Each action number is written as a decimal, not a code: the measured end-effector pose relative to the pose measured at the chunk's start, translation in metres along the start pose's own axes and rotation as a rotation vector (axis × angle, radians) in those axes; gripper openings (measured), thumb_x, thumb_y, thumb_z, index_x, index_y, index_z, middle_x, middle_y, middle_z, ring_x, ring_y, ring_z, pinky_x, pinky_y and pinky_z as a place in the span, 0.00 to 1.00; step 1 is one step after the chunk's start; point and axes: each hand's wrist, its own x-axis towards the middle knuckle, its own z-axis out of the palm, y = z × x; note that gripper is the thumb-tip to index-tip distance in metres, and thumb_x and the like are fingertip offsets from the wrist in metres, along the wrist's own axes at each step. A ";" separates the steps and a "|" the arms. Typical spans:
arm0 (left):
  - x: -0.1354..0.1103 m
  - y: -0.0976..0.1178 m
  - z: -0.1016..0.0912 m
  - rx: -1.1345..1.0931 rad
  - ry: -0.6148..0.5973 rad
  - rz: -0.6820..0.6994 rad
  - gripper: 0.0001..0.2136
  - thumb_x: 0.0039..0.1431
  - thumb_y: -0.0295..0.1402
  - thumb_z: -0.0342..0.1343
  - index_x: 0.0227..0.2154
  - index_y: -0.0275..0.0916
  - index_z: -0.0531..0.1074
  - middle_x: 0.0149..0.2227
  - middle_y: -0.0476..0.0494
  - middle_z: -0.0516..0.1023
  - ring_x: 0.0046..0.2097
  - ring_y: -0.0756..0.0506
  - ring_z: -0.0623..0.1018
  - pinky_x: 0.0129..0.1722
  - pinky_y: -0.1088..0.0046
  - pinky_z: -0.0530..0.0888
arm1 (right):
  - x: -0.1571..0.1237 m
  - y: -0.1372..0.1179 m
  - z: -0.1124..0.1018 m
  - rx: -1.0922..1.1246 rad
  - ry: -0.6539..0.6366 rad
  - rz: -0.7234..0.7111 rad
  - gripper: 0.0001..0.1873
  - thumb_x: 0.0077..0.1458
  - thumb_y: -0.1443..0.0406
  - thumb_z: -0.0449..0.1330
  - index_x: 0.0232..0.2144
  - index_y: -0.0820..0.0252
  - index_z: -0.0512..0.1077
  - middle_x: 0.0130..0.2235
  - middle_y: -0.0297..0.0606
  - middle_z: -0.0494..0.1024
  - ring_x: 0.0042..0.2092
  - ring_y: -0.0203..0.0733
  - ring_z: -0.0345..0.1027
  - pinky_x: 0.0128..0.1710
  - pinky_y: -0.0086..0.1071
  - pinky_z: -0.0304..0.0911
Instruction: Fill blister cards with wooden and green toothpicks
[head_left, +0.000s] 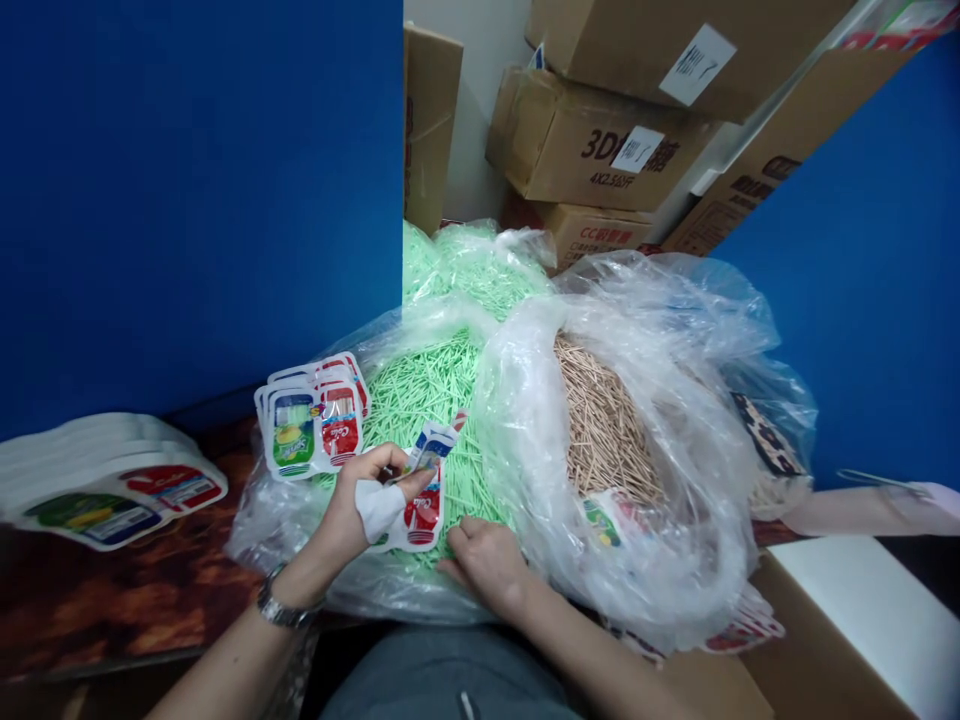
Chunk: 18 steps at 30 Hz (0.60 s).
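My left hand (379,488), with a white wrap near the thumb and a watch on the wrist, pinches a printed candy packet (429,450) whose top is tilted up. Below it lies another packet (424,515) with a red "Cola" panel, beside the fingers. My right hand (487,565) is closed, knuckles up, at the near edge of the thin green sticks (420,380). Its fingertips are hidden, so what it grips does not show. The sticks fill an open clear plastic bag (292,530). A stack of packets (315,415) rests on the bag's left side.
To the right, another clear bag (517,400) holds brown sticks (604,420) with a packet (611,520) on them. Flat packets (127,490) are piled at left. Blue panels (202,200) stand on both sides; cardboard boxes (600,140) are stacked behind.
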 end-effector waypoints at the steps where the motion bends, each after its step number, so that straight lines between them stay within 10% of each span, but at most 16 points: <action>1: 0.000 0.000 0.000 0.006 0.001 -0.002 0.14 0.50 0.34 0.62 0.19 0.39 0.62 0.20 0.56 0.59 0.23 0.52 0.60 0.24 0.75 0.58 | 0.003 -0.004 0.002 -0.010 0.000 0.011 0.12 0.55 0.58 0.60 0.35 0.61 0.73 0.35 0.43 0.78 0.37 0.46 0.73 0.31 0.31 0.65; 18: -0.001 -0.011 0.002 0.002 0.017 0.007 0.13 0.49 0.34 0.63 0.18 0.40 0.63 0.20 0.53 0.62 0.24 0.50 0.61 0.24 0.72 0.58 | 0.002 0.011 -0.010 -0.141 0.007 -0.009 0.06 0.57 0.71 0.54 0.34 0.59 0.70 0.34 0.41 0.76 0.36 0.47 0.73 0.32 0.34 0.64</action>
